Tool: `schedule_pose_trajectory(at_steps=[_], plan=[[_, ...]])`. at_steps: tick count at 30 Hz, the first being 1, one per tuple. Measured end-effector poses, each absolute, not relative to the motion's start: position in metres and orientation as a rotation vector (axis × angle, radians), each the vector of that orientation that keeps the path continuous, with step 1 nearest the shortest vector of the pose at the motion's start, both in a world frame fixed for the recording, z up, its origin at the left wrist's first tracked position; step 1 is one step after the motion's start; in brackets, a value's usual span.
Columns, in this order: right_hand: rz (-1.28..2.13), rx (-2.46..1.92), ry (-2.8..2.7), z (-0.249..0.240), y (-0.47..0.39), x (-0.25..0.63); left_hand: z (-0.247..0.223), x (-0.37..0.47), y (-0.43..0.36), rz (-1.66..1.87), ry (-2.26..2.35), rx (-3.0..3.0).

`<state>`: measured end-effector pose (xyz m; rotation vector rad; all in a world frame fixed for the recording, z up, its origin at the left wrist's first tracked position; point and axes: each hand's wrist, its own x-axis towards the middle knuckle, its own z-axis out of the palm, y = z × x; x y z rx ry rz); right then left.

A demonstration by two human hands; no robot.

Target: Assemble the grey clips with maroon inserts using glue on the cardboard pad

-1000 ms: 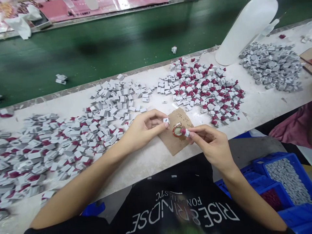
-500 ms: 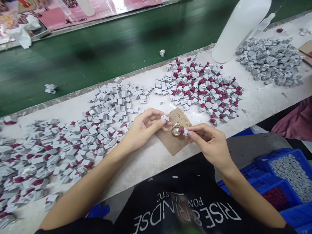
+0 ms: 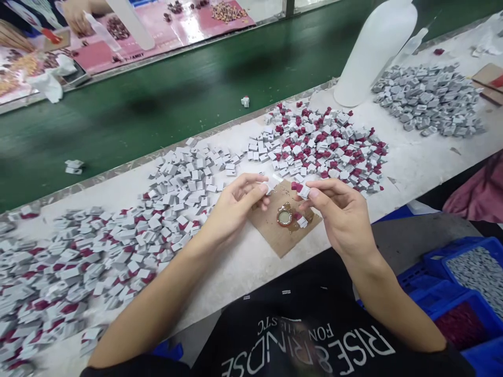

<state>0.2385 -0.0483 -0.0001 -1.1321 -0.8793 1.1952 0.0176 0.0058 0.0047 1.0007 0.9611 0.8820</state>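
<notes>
Between the thumb and fingers of my left hand (image 3: 238,207) is a small grey plastic block (image 3: 269,186), partly covered by the fingertips. My right hand (image 3: 340,212) pinches a grey block with a dark red piece (image 3: 300,189) at its left end. The two held parts are close but apart. Below them, a brown cardboard square (image 3: 280,246) lies on the bench. On it sit a small round dish (image 3: 284,217) with a shiny rim and pale inside, and another grey-and-red part (image 3: 301,220) beside the dish.
Loose grey-and-red parts (image 3: 118,241) spread across the left; another mixed pile (image 3: 326,141) lies beyond my hands. Grey blocks (image 3: 428,99) are heaped at right near a white bottle (image 3: 373,52). A green belt (image 3: 157,99) runs behind. Blue bins (image 3: 463,256) stand lower right. Another person's hand (image 3: 76,15) shows top left.
My right hand has lifted its grey-and-red part up from the round dish, closer to the left hand's block. A grey-and-red part now shows beside the dish. The camera view has shifted slightly.
</notes>
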Motion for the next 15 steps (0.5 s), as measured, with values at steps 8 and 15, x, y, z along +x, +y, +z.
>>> schedule_pose_trajectory(at_steps=[8, 15], plan=[[1.282, -1.073, -0.759, -0.0019, -0.0387, 0.2308, 0.0107, 0.0173, 0.0081, 0.749, 0.906, 0.736], [1.301, -1.062, -0.747, -0.0031, -0.0376, 0.2290, 0.0124, 0.0183, 0.0068, 0.814, 0.939, 0.884]])
